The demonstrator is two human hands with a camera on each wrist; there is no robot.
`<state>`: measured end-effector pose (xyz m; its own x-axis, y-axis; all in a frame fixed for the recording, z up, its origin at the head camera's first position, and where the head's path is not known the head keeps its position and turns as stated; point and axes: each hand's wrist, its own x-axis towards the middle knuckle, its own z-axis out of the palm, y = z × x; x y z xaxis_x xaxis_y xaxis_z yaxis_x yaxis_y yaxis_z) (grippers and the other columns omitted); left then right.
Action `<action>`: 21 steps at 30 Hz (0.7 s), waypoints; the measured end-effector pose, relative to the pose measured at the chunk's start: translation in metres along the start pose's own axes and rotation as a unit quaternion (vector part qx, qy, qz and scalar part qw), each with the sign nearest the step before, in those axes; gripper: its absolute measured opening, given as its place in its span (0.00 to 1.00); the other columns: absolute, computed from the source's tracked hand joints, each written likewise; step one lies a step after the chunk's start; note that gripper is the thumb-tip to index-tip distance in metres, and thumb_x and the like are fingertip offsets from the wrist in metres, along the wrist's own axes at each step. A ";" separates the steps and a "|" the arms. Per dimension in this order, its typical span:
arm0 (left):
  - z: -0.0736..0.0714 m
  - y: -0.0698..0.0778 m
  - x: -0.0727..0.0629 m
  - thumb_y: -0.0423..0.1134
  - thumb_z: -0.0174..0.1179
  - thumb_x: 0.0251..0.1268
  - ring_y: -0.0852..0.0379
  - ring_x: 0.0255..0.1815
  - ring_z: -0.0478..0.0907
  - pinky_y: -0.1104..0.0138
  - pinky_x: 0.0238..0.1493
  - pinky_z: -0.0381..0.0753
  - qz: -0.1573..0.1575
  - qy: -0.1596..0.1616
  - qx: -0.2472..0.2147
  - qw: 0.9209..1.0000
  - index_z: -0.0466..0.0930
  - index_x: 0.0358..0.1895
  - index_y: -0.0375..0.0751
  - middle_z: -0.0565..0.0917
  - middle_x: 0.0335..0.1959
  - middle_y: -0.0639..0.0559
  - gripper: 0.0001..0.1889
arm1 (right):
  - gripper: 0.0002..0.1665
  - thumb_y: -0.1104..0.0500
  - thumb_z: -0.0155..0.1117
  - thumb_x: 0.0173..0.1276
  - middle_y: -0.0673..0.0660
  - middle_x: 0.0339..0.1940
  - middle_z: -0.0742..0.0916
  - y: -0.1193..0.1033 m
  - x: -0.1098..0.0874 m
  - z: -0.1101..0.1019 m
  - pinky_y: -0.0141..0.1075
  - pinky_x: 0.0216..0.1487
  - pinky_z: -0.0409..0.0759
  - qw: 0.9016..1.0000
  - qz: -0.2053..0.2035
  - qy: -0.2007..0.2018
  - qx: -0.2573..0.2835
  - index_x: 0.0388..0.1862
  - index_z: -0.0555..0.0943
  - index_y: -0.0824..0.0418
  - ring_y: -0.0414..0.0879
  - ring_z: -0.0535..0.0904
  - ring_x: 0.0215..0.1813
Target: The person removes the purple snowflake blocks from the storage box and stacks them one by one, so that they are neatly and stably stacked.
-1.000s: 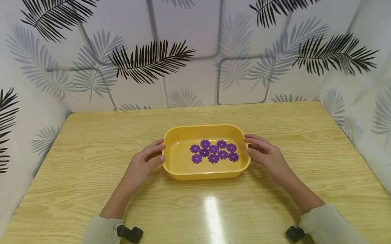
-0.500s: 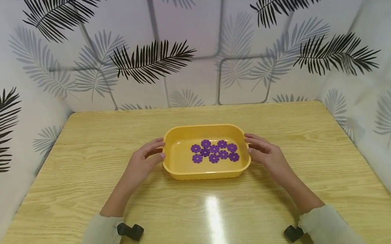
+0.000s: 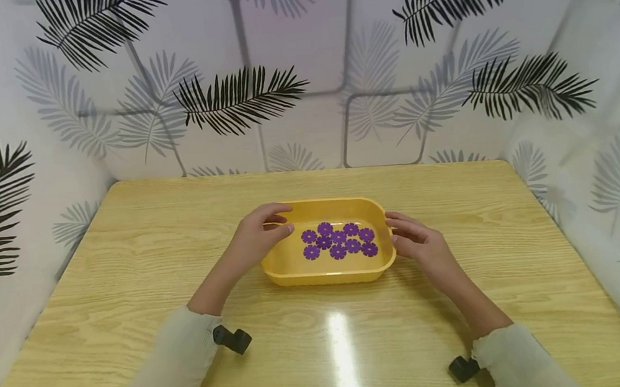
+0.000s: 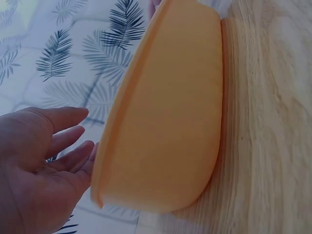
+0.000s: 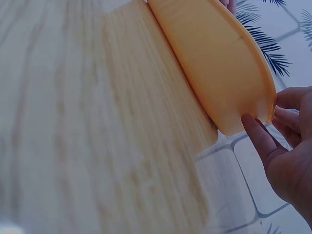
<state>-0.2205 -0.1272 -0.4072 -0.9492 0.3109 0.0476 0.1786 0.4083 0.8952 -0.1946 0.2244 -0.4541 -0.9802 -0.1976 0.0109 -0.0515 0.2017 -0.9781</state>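
On the table stands a shallow yellow plastic basin [image 3: 329, 272] with a rounded rim. Several purple notched plastic discs [image 3: 338, 237], flower-like in outline, lie flat in its middle and right part. My left hand [image 3: 258, 239] is over the basin's left end, its fingers and thumb apart and holding nothing. In the left wrist view that hand [image 4: 44, 165] shows beside the rim, overlapping its edge. My right hand [image 3: 424, 248] holds the basin's right end. The right wrist view has its thumb on the outer wall, with the other fingers [image 5: 292, 97] at the rim.
The light wood table [image 3: 177, 206] extends around the basin. Behind it and at both sides hang white coverings [image 3: 303, 125] with a leaf print. A small black device [image 3: 233, 339] sits at the left cuff and another black device [image 3: 464, 368] at the right.
My left hand has left the basin's left edge and moved right and slightly up, over the inside. The right hand and the discs stay in place.
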 end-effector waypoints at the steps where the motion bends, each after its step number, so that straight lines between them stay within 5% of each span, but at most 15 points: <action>1: 0.003 0.001 0.004 0.41 0.61 0.73 0.44 0.64 0.76 0.52 0.62 0.79 -0.005 -0.007 0.004 1.000 0.74 0.68 0.42 0.75 0.67 0.43 0.23 | 0.28 0.54 0.60 0.77 0.50 0.78 0.70 0.000 0.000 0.000 0.26 0.57 0.78 1.000 0.000 0.000 -0.001 0.71 0.74 0.64 0.55 0.68 0.74; 12: 0.025 0.002 0.034 0.35 0.59 0.74 0.46 0.57 0.79 0.60 0.49 0.82 -0.013 -0.053 0.051 0.997 0.74 0.68 0.35 0.78 0.64 0.38 0.22 | 0.26 0.54 0.60 0.77 0.49 0.77 0.71 -0.001 0.001 0.001 0.25 0.58 0.77 1.000 0.001 0.008 -0.022 0.70 0.75 0.62 0.54 0.69 0.74; 21: 0.037 -0.007 0.046 0.28 0.57 0.72 0.47 0.54 0.81 0.59 0.56 0.82 -0.047 -0.046 0.104 0.992 0.79 0.61 0.33 0.82 0.59 0.41 0.16 | 0.26 0.54 0.61 0.76 0.48 0.77 0.71 -0.001 0.001 0.000 0.23 0.57 0.76 0.999 0.003 0.005 -0.033 0.69 0.76 0.61 0.54 0.69 0.74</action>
<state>-0.2553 -0.0837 -0.4274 -0.9384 0.3361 -0.0798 0.1497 0.6037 0.7830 -0.1952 0.2239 -0.4527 -0.9824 -0.1865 0.0082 -0.0585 0.2659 -0.9622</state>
